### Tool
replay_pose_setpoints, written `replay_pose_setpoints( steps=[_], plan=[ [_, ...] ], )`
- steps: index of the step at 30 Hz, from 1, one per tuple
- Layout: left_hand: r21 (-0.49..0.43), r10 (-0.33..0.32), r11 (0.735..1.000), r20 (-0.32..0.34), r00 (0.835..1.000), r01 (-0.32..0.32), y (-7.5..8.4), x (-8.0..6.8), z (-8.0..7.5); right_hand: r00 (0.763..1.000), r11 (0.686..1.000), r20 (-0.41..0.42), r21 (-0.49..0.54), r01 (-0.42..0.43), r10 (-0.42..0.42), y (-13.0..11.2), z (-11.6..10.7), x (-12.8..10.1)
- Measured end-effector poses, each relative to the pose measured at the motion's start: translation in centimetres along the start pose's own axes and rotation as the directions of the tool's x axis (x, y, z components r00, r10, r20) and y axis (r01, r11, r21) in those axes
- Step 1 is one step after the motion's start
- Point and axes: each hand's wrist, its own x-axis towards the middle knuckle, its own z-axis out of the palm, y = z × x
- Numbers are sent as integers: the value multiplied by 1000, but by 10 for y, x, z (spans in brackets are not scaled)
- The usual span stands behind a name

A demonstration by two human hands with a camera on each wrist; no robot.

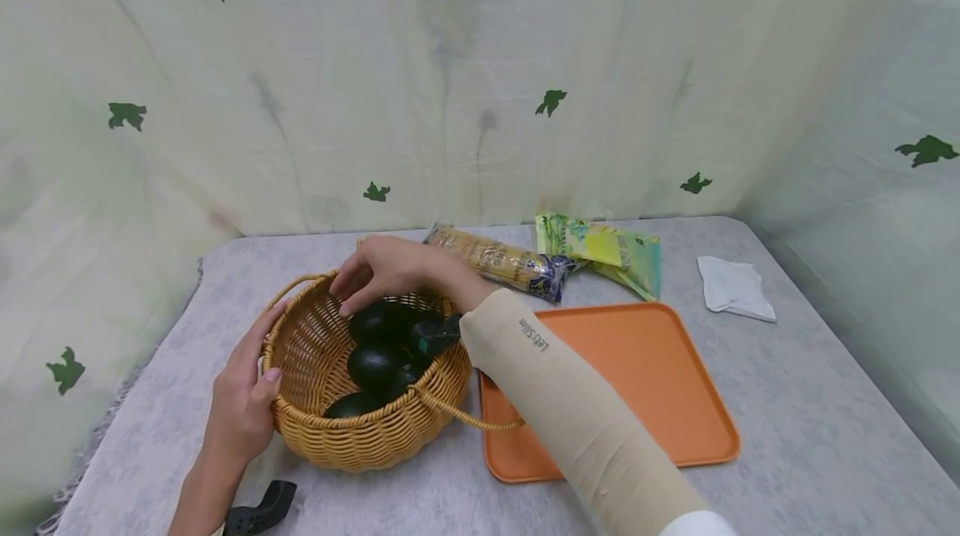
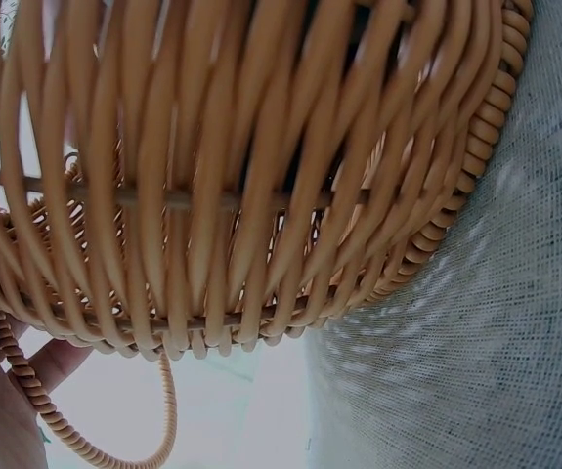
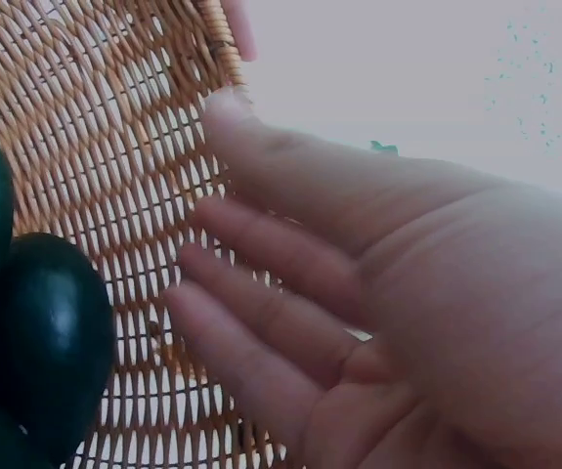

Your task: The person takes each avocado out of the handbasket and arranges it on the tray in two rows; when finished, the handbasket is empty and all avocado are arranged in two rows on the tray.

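Observation:
A round wicker basket (image 1: 367, 444) stands tilted toward me on the table, with several glossy dark green, egg-shaped fruits like avocados (image 1: 375, 365) in it. My left hand (image 1: 243, 403) grips the basket's left rim, thumb over the edge and fingers along the outside. Over the basket's far side is my right hand (image 1: 393, 265), its fingers reaching down inside. In the right wrist view, that hand (image 3: 359, 283) has loosely bent fingers beside the woven wall and holds nothing; the dark fruits (image 3: 56, 342) lie apart from it. One basket handle (image 1: 472, 419) hangs out to the right.
Right of the basket lies an orange tray (image 1: 637, 369), partly under my right forearm. Behind it are a clear packet that looks like noodles (image 1: 487, 257) and a green-yellow packet (image 1: 600, 248). A white folded tissue (image 1: 735, 286) lies far right. Cloth backdrop (image 1: 450, 102) encloses the table.

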Motion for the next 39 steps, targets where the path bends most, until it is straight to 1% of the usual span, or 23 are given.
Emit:
replay_pose_setpoints(
  steps=[6, 8, 13, 18, 23, 28, 30, 36, 39],
  plan=[
    [2, -8, 1000, 4, 1000, 8, 1, -1, 0, 998, 998, 55, -70, 6, -2, 2, 10, 8],
    [2, 0, 1000, 6, 1000, 0, 1, -1, 1, 998, 996, 66, -86, 3, 3, 3, 13, 11],
    [10, 16, 1000, 4, 1000, -16, 2, 0, 1, 998, 994, 56, -110, 0, 6, 5, 17, 13],
    [10, 9, 1000, 6, 1000, -9, 4, 1, -1, 999, 992, 48, -128, 0, 6, 5, 18, 15],
    [5, -2, 1000, 7, 1000, 2, 3, 0, -1, 998, 986, 64, -168, 1, 10, 4, 20, 16],
    [-5, -15, 1000, 2, 1000, 15, 0, -1, -1, 995, 974, 98, -225, 35, -13, 7, 25, 20],
    [-6, -17, 1000, 0, 1000, 17, -1, -2, -1, 994, 970, 112, -243, 30, -3, 7, 26, 22],
    [-4, -13, 1000, 0, 1000, 13, -3, -2, -1, 983, 958, 163, -284, -32, 82, 9, 30, 23],
    [4, -7, 1000, 2, 1000, 7, -3, -1, -1, 977, 950, 186, -310, -40, 101, 9, 30, 22]
  ],
)
